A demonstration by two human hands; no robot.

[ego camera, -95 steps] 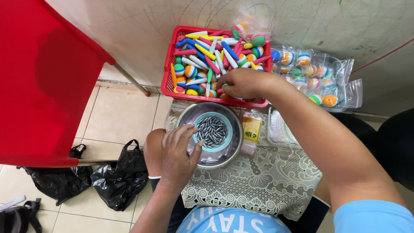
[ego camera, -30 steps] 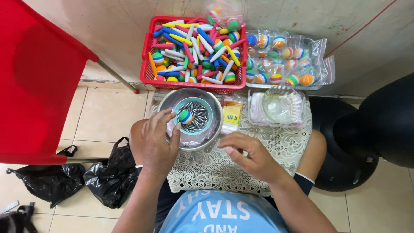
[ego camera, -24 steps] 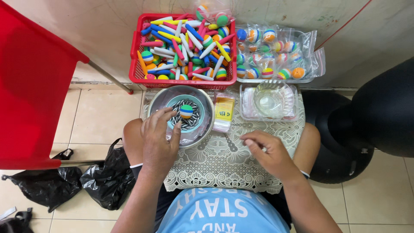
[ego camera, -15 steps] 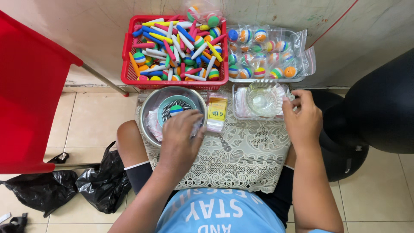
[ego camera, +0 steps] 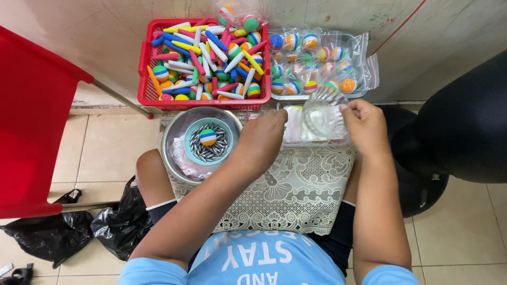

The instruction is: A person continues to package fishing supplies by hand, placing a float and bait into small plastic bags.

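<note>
Clear plastic bag (ego camera: pixel 322 119) — glossy, crinkled — pinched by right hand (ego camera: pixel 365 125) at lace-covered worktop's (ego camera: pixel 296 190) far edge; left hand (ego camera: pixel 262 140), loosely curled, touches it.

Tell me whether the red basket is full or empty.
Full. The red basket is heaped to its rim with coloured sticks and striped balls, with none of its bottom showing.

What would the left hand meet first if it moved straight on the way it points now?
Likely the clear plastic tub right ahead of the left hand; its knuckles seem to touch it already, though depth is unclear.
</note>
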